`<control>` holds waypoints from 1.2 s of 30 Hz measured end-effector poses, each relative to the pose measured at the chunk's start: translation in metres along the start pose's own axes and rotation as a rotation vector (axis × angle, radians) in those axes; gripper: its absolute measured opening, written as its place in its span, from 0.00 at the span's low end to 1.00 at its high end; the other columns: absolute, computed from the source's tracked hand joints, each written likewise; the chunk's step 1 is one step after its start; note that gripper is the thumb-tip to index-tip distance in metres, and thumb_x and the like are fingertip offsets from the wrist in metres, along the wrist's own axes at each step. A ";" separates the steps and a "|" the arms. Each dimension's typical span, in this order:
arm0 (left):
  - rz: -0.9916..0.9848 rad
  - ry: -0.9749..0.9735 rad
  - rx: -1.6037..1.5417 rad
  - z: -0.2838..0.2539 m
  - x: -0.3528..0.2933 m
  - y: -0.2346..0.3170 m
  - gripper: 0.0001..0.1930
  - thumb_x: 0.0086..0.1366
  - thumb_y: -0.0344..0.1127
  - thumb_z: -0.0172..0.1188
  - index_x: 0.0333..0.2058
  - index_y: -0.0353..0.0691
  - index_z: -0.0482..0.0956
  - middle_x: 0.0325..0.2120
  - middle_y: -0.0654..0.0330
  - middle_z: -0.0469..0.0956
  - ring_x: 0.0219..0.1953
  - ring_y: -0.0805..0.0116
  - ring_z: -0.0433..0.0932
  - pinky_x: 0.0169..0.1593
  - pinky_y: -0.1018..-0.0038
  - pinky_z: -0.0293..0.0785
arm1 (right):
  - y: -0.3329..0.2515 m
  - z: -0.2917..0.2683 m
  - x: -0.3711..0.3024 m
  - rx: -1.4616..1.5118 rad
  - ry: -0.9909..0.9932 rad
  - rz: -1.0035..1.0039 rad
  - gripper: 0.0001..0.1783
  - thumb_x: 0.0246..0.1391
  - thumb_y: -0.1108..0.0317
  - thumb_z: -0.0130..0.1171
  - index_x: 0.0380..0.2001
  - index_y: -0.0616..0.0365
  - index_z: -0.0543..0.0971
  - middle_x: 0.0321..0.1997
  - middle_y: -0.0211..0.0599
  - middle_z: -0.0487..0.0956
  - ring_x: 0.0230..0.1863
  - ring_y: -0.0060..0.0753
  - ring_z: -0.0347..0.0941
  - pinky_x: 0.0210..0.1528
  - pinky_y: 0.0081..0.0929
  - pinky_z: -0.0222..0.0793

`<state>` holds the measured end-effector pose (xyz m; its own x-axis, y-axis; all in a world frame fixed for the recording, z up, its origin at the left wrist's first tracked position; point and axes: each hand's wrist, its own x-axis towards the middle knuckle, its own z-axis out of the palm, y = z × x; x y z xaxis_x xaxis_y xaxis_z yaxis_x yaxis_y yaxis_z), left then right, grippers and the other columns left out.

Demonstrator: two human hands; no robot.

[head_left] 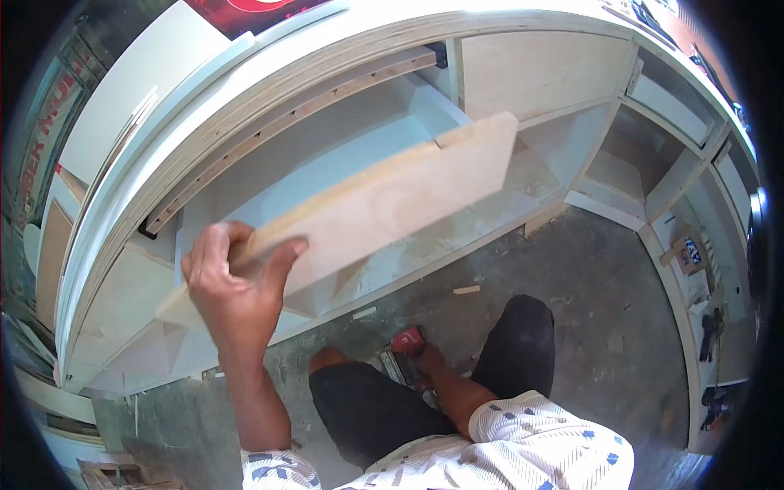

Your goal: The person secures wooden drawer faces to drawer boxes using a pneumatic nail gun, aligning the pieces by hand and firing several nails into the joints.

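Observation:
My left hand is closed over the top edge of a pale wooden drawer front, near its left end, with the thumb on the outer face. Behind this board, a light-blue drawer box sits pulled out of a long white cabinet. Low between my knees, my right hand is wrapped round the handle of a red and black nail gun, close above the floor. The nail gun's lower part is partly hidden by my hand and leg.
The cabinet's white top curves round the front. Open compartments lie at the right, and a shelf with tools and a small box stands farther right. Wood offcuts lie on the grey floor.

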<state>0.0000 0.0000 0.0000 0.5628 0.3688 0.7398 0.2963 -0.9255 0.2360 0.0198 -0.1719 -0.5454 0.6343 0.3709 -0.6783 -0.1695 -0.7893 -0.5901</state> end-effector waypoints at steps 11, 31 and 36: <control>-0.185 -0.536 -0.208 -0.035 0.023 0.010 0.22 0.39 0.34 0.80 0.25 0.33 0.74 0.26 0.55 0.71 0.30 0.58 0.72 0.33 0.64 0.67 | -0.006 -0.014 -0.058 0.192 0.128 0.055 0.33 0.50 0.56 0.64 0.60 0.56 0.74 0.53 0.49 0.82 0.56 0.50 0.79 0.58 0.42 0.73; -0.132 -1.346 -0.107 0.063 0.100 0.153 0.28 0.54 0.42 0.71 0.50 0.32 0.76 0.45 0.41 0.80 0.46 0.41 0.81 0.51 0.54 0.78 | -0.209 -0.360 -0.395 1.651 0.312 0.350 0.10 0.53 0.72 0.67 0.39 0.57 0.79 0.20 0.28 0.73 0.15 0.25 0.70 0.21 0.27 0.73; -0.023 -1.350 -0.080 0.072 0.093 0.148 0.22 0.53 0.36 0.69 0.44 0.32 0.76 0.39 0.43 0.81 0.41 0.42 0.83 0.46 0.54 0.80 | -0.242 -0.367 -0.424 1.854 0.199 0.328 0.15 0.59 0.70 0.62 0.50 0.57 0.76 0.20 0.26 0.70 0.17 0.23 0.68 0.29 0.31 0.72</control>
<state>0.1518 -0.0965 0.0579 0.8846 0.1373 -0.4457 0.2962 -0.9036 0.3095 0.0692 -0.3178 0.0455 0.4558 0.1749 -0.8727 -0.6855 0.6944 -0.2189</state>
